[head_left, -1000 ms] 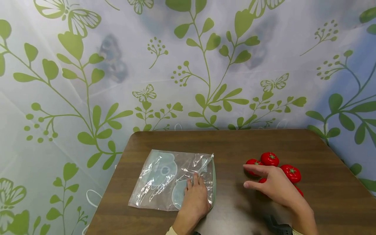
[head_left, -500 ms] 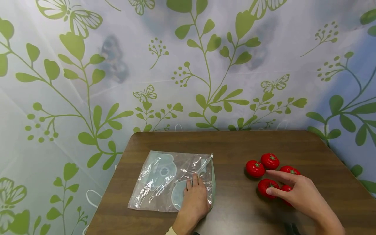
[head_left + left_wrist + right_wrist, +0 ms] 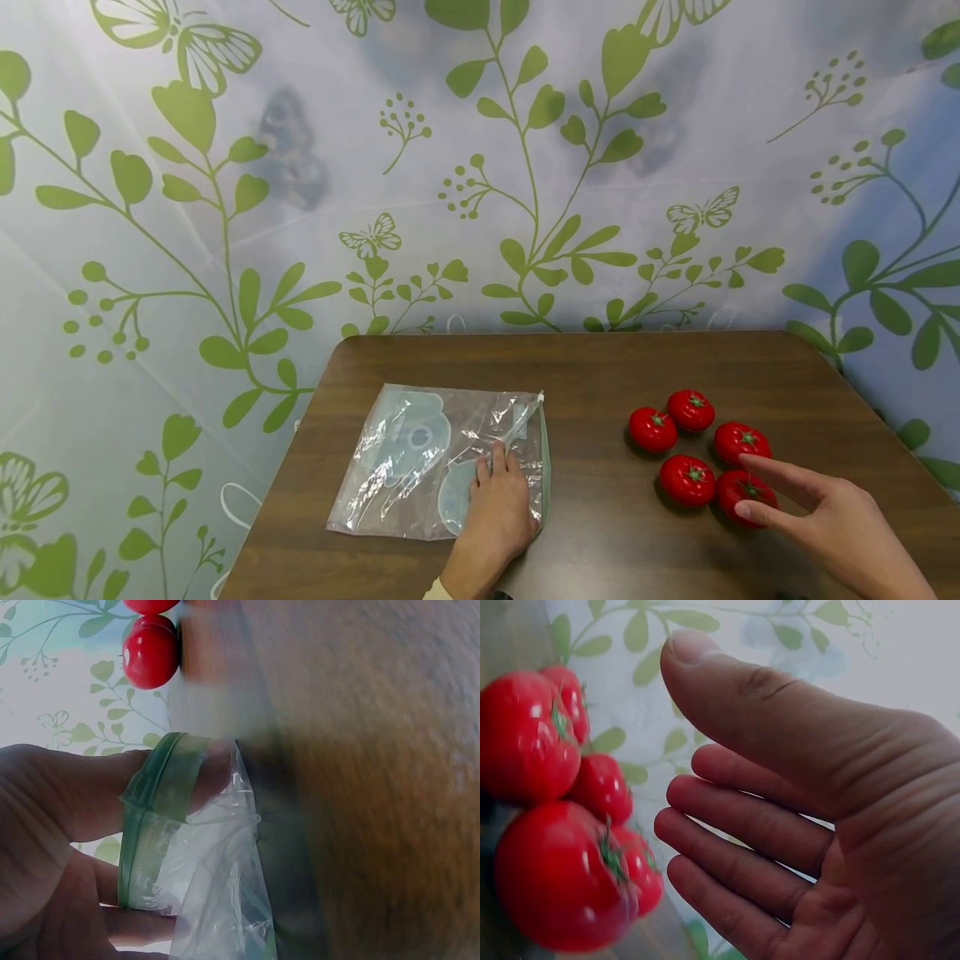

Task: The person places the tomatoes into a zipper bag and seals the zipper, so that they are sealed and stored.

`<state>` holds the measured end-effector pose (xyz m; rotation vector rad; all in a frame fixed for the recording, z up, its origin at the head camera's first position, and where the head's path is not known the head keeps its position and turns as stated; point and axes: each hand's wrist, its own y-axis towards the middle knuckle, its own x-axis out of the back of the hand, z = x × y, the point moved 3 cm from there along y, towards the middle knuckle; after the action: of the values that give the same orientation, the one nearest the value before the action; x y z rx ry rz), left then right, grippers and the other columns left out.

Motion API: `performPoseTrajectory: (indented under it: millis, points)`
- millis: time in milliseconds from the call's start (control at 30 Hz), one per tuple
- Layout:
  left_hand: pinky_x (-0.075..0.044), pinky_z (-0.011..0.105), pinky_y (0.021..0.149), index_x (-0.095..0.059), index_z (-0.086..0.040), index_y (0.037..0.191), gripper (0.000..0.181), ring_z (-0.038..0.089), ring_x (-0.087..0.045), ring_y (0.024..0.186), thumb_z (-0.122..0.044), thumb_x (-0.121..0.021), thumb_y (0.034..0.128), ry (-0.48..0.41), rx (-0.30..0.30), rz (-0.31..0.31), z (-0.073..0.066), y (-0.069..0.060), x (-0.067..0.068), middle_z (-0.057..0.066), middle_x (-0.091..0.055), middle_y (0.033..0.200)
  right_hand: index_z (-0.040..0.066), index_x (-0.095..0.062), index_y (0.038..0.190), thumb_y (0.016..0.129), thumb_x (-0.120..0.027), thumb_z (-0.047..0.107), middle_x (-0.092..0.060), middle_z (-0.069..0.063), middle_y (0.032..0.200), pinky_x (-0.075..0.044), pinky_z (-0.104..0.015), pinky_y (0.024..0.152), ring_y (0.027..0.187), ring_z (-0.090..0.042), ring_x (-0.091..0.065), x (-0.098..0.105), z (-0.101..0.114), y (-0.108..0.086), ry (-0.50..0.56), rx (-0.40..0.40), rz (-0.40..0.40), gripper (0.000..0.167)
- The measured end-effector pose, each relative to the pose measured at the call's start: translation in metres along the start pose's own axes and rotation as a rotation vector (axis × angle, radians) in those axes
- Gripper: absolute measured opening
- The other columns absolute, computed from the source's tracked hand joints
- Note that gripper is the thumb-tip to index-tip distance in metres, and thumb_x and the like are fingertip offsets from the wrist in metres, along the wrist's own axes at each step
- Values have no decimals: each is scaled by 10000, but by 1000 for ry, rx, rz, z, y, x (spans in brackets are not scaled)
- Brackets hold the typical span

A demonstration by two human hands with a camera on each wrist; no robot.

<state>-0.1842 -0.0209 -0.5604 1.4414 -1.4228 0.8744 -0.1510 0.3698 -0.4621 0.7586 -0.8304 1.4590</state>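
Note:
In the head view, my left hand (image 3: 500, 508) rests on a clear zip bag (image 3: 472, 417) lying flat on the table, its fingers spread over the film. The left wrist view shows the thumb and fingers fairly straight behind the bag's green zip edge (image 3: 131, 862); part of them shows through the plastic. To the right, several red tomatoes sit in a loose group. Beside the nearest right tomato (image 3: 744, 492), my right hand (image 3: 832, 517) hovers with thumb and fingers apart. The right wrist view has a gap between that hand and the tomatoes (image 3: 555, 877), with nothing in the palm.
The wooden table (image 3: 585, 358) has rounded far corners and ends against a hanging cloth (image 3: 420, 267) printed with green leaves and butterflies. A white loop (image 3: 238, 508) hangs beyond the left edge. Other tomatoes (image 3: 652, 430) lie farther left in the group.
My right hand has drawn back from over the tomatoes, moving right and a little toward me, and uncovers them. The left hand and the bag stay in place.

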Motion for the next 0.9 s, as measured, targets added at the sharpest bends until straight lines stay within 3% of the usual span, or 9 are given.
performPoseTrajectory:
  millis: [333, 433, 567, 733, 900]
  points:
    - [-541, 682, 1059, -528, 119, 1489, 1006, 606, -532, 1411, -204, -996, 659, -16, 5, 44, -5, -1, 9, 318, -472, 1627, -77, -590, 1502, 904, -840, 617, -551, -426, 1459, -632, -598, 816, 1272, -641, -623, 1, -27, -8, -18, -95, 31, 949]
    - [-538, 684, 1068, -522, 124, 1493, 1002, 608, -528, 1418, -198, -993, 669, -24, 6, 50, -5, -1, 11, 323, -470, 1628, -71, -587, 1508, 899, -847, 618, -552, -416, 1460, -650, -406, 752, 1251, -623, -639, 2, -37, -11, -11, -111, 4, 955]
    - [-537, 683, 1065, -510, 119, 1506, 1017, 606, -520, 1424, -208, -995, 674, -22, 6, 69, -6, -1, 13, 318, -449, 1646, -53, -590, 1517, 901, -852, 609, -560, -400, 1464, -525, -155, 614, 1246, -609, -647, 1, -48, -11, 14, -122, -29, 942]
    - [-530, 688, 1074, -520, 113, 1504, 1020, 602, -516, 1432, -209, -994, 661, -26, 11, 54, -2, 0, 6, 312, -458, 1649, -74, -560, 1530, 924, -831, 607, -533, -413, 1475, -559, -186, 625, 1252, -632, -642, -5, -56, -9, 43, -133, -8, 951]
    - [-537, 695, 1053, -543, 95, 1478, 985, 598, -534, 1416, -201, -986, 649, -23, 7, 29, 1, 2, -2, 296, -491, 1623, -97, -539, 1535, 929, -835, 585, -524, -392, 1504, -546, -136, 642, 1227, -588, -673, -10, -60, -8, 73, -132, 8, 959]
